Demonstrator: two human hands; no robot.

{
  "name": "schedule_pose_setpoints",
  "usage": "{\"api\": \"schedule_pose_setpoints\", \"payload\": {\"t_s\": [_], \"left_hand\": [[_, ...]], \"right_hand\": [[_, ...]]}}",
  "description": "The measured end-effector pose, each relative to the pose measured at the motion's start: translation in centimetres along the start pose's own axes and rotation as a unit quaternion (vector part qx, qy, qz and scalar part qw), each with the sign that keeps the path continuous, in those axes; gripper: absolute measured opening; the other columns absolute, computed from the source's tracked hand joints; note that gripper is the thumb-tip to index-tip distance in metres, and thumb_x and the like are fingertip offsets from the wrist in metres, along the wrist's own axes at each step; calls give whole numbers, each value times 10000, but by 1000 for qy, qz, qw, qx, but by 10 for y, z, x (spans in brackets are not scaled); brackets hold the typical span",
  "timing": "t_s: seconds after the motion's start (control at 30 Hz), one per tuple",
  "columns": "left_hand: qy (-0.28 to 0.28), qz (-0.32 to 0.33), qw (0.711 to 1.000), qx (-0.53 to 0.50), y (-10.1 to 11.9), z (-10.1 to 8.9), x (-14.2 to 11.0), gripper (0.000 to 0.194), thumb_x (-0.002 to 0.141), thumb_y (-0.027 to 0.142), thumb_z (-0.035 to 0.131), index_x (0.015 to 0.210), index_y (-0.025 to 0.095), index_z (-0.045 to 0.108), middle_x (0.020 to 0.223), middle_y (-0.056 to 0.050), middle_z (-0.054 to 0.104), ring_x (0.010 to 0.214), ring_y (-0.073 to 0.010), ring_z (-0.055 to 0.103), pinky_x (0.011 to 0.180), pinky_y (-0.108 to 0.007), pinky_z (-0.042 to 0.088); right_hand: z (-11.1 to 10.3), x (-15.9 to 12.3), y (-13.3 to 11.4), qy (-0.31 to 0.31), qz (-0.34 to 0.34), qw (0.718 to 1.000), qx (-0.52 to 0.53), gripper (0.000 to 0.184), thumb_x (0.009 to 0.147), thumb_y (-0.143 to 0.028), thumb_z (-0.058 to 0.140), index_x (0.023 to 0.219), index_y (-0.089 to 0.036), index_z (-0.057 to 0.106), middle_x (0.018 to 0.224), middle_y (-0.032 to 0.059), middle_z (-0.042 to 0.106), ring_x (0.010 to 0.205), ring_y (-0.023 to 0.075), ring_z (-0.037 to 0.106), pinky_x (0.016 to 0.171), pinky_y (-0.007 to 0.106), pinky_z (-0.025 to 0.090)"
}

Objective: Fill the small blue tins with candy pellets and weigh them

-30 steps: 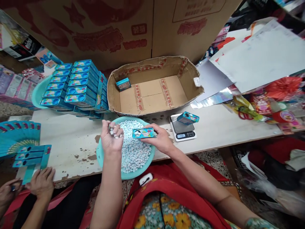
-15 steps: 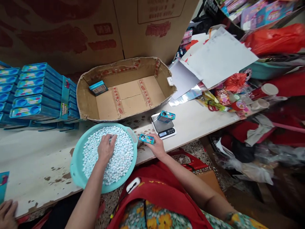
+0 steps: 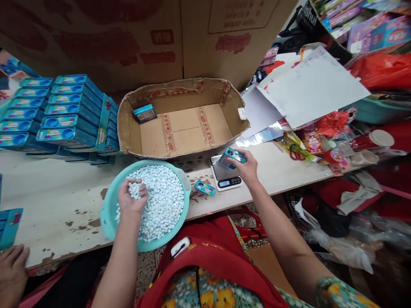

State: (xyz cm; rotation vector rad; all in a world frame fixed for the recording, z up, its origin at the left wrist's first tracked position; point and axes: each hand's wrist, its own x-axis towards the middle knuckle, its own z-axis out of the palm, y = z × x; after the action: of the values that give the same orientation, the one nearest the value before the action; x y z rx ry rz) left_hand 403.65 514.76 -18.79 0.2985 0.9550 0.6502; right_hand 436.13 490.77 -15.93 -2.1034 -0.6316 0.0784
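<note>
My left hand (image 3: 131, 200) scoops a palmful of small white candies from the teal basin (image 3: 109, 205), fingers curled around them. My right hand (image 3: 245, 167) grips a small blue tin (image 3: 232, 157) over the digital scale (image 3: 224, 177). A second small blue tin (image 3: 204, 188) lies on the white table between basin and scale, apart from both hands.
An open cardboard box (image 3: 128, 128) with one blue box (image 3: 145, 113) inside stands behind the basin. Stacked blue boxes (image 3: 64, 115) fill the back left. Papers and bright clutter (image 3: 314, 90) crowd the right. Another person's hand (image 3: 11, 269) rests at the bottom left.
My right hand set the tin it held down on the table and took hold of the tin on the scale. My left hand went into the candies and lifted a handful.
</note>
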Motion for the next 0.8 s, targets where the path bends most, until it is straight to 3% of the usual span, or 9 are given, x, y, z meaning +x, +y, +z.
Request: {"api": "schedule_pose_setpoints", "payload": {"t_s": [0.07, 0.17, 0.3, 0.4, 0.5, 0.8], "left_hand": [[3, -11, 1000, -8, 1, 9, -5, 233, 713, 312, 640, 736, 184, 447, 639, 29, 495, 465, -61, 437, 379, -144, 291], [12, -17, 1000, -8, 3, 37, -27, 278, 736, 329, 652, 688, 190, 416, 544, 54, 412, 406, -60, 382, 347, -158, 250], [-38, 98, 994, -14, 6, 86, -65, 336, 749, 383, 666, 618, 179, 433, 508, 52, 379, 401, -60, 363, 358, -180, 261], [-39, 219, 975, 10, 4, 105, -78, 320, 764, 347, 645, 580, 170, 453, 513, 39, 391, 463, -82, 430, 427, -208, 356], [3, 286, 958, 31, -1, 105, -76, 256, 759, 267, 637, 602, 169, 459, 566, 32, 434, 522, -92, 464, 487, -229, 405], [7, 252, 967, 39, 0, 99, -73, 308, 741, 342, 663, 650, 182, 416, 548, 57, 367, 440, -64, 345, 380, -204, 221]], "right_hand": [[2, -8, -34, -7, -50, 998, 27, 450, 684, -432, 767, 1050, -205, 635, 1007, 52, 631, 921, 209, 595, 851, 384, 492], [18, -37, -94, -111, -143, 982, 50, 421, 703, -401, 777, 1064, -235, 637, 979, 35, 627, 903, 193, 591, 805, 348, 493], [62, -80, -144, -220, -214, 950, 52, 374, 742, -354, 761, 1061, -207, 633, 901, 38, 611, 851, 189, 571, 747, 323, 476], [90, -99, -158, -251, -246, 936, 14, 339, 765, -346, 738, 1045, -190, 627, 911, 55, 616, 881, 215, 550, 769, 344, 455], [103, -107, -163, -270, -249, 930, -14, 303, 775, -335, 725, 1025, -197, 624, 914, 55, 612, 886, 222, 540, 777, 347, 444], [104, -110, -162, -267, -227, 937, -6, 315, 751, -314, 747, 1023, -210, 626, 928, 51, 613, 901, 221, 543, 799, 353, 447]]}}
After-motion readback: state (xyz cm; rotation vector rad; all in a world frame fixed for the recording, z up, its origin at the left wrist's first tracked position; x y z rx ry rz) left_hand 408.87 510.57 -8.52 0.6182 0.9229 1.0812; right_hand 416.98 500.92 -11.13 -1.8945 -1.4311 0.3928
